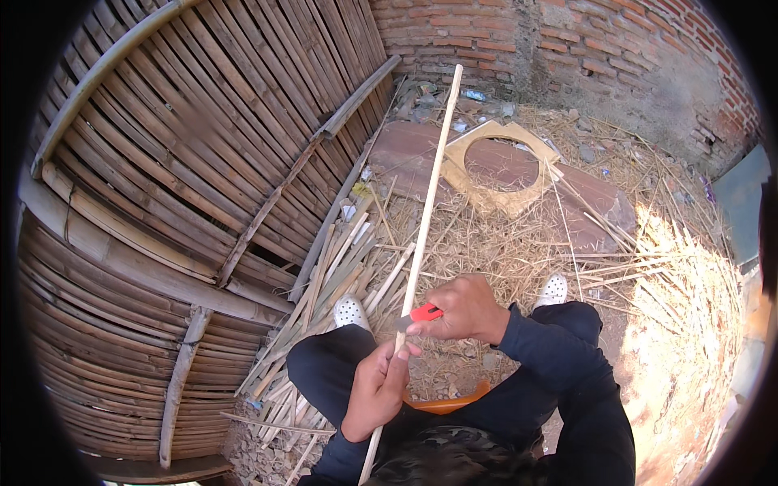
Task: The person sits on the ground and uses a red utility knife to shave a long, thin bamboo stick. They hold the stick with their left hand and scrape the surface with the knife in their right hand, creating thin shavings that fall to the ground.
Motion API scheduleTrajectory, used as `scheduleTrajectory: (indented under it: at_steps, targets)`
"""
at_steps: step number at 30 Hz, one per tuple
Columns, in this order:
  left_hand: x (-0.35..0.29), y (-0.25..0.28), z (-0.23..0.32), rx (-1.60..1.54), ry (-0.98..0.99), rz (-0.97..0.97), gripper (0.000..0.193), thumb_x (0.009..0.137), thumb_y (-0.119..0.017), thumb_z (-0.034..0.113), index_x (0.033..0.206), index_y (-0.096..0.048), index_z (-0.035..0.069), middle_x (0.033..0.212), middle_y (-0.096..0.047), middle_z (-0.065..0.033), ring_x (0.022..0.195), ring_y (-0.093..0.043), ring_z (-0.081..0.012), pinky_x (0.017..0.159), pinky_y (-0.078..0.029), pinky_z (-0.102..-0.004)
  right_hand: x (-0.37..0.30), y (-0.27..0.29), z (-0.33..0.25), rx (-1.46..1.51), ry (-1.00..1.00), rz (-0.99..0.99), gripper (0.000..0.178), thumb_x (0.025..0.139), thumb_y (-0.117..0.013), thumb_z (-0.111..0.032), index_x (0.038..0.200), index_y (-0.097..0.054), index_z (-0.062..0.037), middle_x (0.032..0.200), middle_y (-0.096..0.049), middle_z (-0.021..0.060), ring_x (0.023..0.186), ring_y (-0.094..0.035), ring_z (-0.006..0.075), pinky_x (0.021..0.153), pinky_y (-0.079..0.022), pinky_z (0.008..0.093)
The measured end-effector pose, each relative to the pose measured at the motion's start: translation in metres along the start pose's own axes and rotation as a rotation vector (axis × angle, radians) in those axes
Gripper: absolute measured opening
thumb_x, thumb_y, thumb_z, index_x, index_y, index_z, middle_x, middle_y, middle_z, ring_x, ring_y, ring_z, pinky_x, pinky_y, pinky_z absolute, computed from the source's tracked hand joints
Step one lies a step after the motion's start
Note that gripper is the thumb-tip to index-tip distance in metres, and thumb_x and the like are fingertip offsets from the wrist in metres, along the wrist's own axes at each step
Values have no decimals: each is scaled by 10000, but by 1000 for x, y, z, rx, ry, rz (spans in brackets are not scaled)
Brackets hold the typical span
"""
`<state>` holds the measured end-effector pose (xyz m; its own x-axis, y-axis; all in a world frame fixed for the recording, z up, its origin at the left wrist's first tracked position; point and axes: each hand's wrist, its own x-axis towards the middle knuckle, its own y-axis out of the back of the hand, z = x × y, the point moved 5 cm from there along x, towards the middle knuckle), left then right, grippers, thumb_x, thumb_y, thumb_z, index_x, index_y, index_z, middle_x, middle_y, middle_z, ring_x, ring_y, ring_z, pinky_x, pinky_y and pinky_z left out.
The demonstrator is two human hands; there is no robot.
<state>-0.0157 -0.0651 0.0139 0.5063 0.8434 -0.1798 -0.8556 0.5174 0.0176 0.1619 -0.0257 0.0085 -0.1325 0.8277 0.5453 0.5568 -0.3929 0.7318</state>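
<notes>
A long, pale bamboo strip (429,202) slants up from between my knees toward the brick wall. My left hand (378,385) is closed around its lower part, thumb along the strip. Just above, my right hand (462,310) grips a knife (425,312) with a red handle. The knife's grey blade lies against the strip, close to my left fingertips. Part of the handle is hidden inside my right fist.
A bamboo-slat wall (186,146) rises on the left, with split bamboo strips (324,283) piled along its foot. Ahead, a wooden board with a round hole (462,166) lies on a brown slab (600,206) among shavings. A brick wall (478,36) stands behind.
</notes>
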Motion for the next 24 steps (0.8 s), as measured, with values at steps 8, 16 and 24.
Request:
scheduleTrajectory:
  at_steps: [8,16,24]
  targets:
    - [-2,2,-5,11,28,11,244,1012,-439,196,1027,-576,-6,592,-378,87,511,-285,5,468,-213,-192,-9,-12,0,36,-22,-3,674,815,-525,-683,531,-591,-75,450,-513,120,435,-567,308,423,-432,400]
    - [2,0,-12,-28,77,-13,251,1009,-449,201,1031,-583,-10,585,-369,85,503,-275,3,458,-199,-198,-2,-24,38,-49,-249,-144,668,783,-535,-719,575,-648,-95,457,-540,117,436,-582,299,431,-445,399]
    - [12,3,-15,-43,56,18,238,1007,-457,194,1028,-587,-4,586,-365,89,503,-277,5,460,-196,-193,-11,-21,11,-12,-49,-52,631,756,-600,-692,562,-633,-93,461,-545,109,422,-571,278,411,-428,383]
